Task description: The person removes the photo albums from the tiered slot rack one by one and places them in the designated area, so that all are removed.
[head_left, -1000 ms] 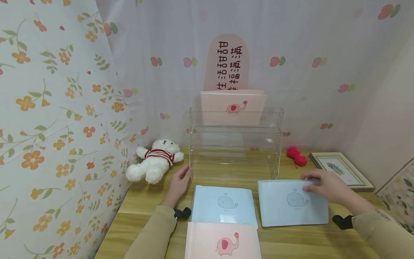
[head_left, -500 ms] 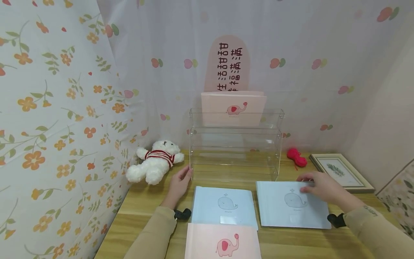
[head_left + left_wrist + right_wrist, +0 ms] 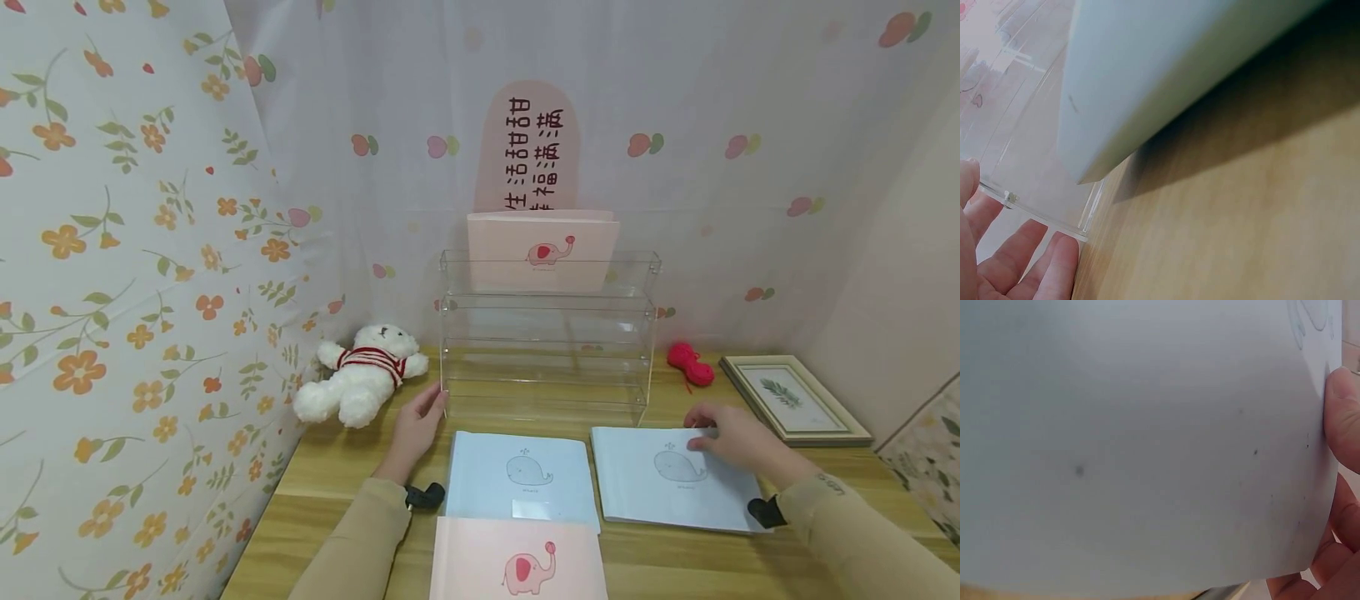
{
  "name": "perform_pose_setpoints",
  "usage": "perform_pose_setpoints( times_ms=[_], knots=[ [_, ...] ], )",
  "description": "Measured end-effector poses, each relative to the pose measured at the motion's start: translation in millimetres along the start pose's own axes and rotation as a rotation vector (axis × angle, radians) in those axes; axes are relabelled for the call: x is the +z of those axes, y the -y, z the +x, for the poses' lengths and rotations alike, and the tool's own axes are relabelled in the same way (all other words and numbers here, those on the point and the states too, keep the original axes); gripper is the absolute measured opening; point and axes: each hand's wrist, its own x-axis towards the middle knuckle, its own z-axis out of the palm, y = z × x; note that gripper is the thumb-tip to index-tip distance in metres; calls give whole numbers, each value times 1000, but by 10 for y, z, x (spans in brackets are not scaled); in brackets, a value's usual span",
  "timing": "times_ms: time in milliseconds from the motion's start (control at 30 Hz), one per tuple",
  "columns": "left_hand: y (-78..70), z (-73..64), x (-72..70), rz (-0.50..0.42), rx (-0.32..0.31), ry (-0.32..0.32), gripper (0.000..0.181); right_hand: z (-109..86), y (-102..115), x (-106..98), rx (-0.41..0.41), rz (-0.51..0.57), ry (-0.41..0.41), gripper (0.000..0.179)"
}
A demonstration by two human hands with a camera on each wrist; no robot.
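Observation:
My right hand [image 3: 731, 437] pinches the top edge of a pale blue album [image 3: 648, 492] with a whale on its cover. In the right wrist view, the thumb [image 3: 1344, 412] lies on the cover of this album [image 3: 1147, 456] and the fingers are behind it. My left hand [image 3: 415, 425] touches the lower left side of a clear acrylic rack [image 3: 547, 379]. Close up, its straight fingers [image 3: 1019, 253] meet the rack's side panel [image 3: 1035, 144]. Another whale album [image 3: 517, 475] lies before the rack, partly under a pink elephant album [image 3: 517, 558].
On the rack's top tier stands a pink elephant album [image 3: 540, 250]. A white teddy bear [image 3: 367, 375] lies to the left. Red yarn [image 3: 690, 365] and a picture frame [image 3: 795, 398] are at the back right. Printed curtains [image 3: 405, 192] close off the table's back and left.
My right hand has moved left and a little toward me, still pinching the whale album. The album's top edge has dropped, so it leans back flatter. My left hand has stayed at the rack.

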Motion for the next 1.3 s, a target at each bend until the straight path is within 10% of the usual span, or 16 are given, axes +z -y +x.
perform_pose_setpoints(
  times_ms=[567,1067,1300],
  knots=[
    [31,-3,5,-6,-1,-2,51,38,131,72,23,-45,-29,35],
    [-7,8,-1,-19,2,2,49,175,1031,-625,-176,109,-569,20],
    [-33,0,-10,-18,15,-2,48,326,1465,-991,-229,165,-596,39]
  ],
)
